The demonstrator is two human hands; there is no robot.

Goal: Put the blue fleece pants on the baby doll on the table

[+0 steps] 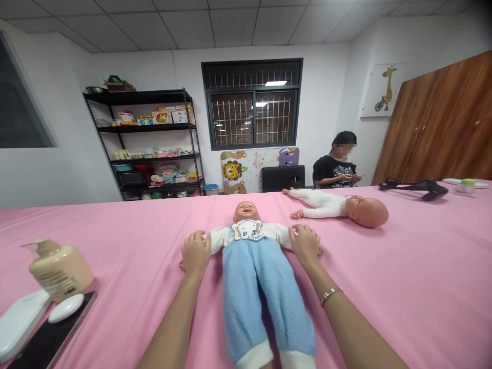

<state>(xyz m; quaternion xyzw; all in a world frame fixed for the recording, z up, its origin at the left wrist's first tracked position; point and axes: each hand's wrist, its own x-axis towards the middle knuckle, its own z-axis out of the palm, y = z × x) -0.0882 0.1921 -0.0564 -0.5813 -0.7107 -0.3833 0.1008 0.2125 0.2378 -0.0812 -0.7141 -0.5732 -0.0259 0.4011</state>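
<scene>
- Pink cloth (134,246) lies under the doll (249,261), which is on its back in front of me, head at the far end.
- Left hand (196,251): I have it over one white sleeve (220,238), fingers bent across the doll's arm; how tightly they close, I can't tell.
- Right hand (306,243): over the other sleeve (282,236), fingers bent likewise, undersides hidden, so that grip is unreadable too.
- Done, as I judge it: the doll is clothed, blue trousers (236,297) on, elephant face (249,229) uppermost, arms spread.
- Not done: neither hand is clear of the doll.
- Second doll (326,205) lies apart, beyond my right hand, untouched.
</scene>
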